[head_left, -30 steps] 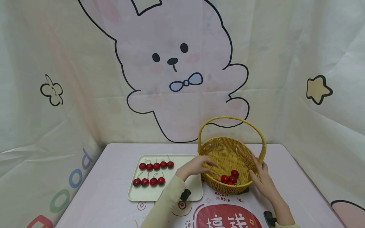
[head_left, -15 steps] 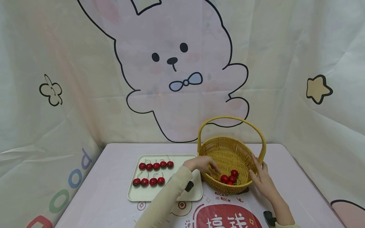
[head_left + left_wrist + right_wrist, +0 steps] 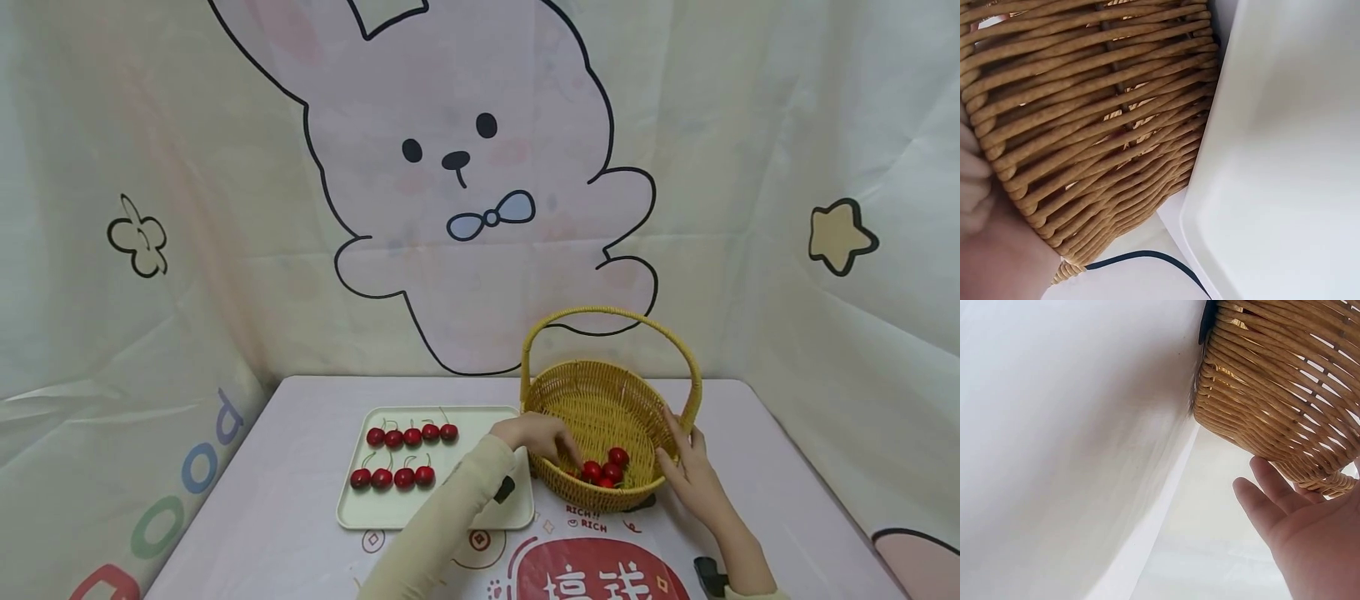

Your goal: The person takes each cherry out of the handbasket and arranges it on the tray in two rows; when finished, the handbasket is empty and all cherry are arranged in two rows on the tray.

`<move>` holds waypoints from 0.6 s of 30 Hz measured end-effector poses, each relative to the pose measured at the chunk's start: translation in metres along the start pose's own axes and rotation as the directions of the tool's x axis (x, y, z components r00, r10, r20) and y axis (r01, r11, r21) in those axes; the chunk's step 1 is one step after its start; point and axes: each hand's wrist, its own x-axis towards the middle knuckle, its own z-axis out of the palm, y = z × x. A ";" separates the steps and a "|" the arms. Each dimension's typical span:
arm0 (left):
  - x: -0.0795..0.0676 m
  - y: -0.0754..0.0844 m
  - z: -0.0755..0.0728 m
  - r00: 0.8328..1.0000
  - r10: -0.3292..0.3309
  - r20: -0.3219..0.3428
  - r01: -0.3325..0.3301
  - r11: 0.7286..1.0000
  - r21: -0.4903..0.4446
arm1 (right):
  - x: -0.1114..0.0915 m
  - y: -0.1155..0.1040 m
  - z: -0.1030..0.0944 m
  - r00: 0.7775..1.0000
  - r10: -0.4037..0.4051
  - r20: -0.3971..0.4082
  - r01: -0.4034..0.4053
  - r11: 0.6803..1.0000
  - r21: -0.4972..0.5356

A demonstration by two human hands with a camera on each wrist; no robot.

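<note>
Glossy cherries (image 3: 612, 472) are held in the woven basket (image 3: 600, 400) at right; the left hand (image 3: 537, 433) is dipped inside, grip impossible to tell. The rim is touched by the right hand (image 3: 693, 475), fingers extended; a smooth tray (image 3: 512, 510) is set left.

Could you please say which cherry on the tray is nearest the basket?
The cherry at the right end of the far row; all eight others lie farther left.
</note>
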 end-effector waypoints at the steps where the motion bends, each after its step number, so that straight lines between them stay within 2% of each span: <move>1: 0.000 0.001 0.000 1.000 -0.014 0.005 0.015 1.000 -0.007 | 0.000 0.000 0.000 1.000 -0.002 -0.001 0.002 1.000 0.001; 7: 0.001 0.002 0.000 0.997 -0.058 0.054 0.061 0.996 -0.066 | 0.000 0.003 -0.001 1.000 -0.005 -0.006 0.005 1.000 0.001; 18: 0.003 -0.002 0.001 0.996 -0.042 0.080 0.048 0.996 -0.077 | 0.000 0.006 0.002 1.000 -0.018 -0.021 0.018 1.000 0.006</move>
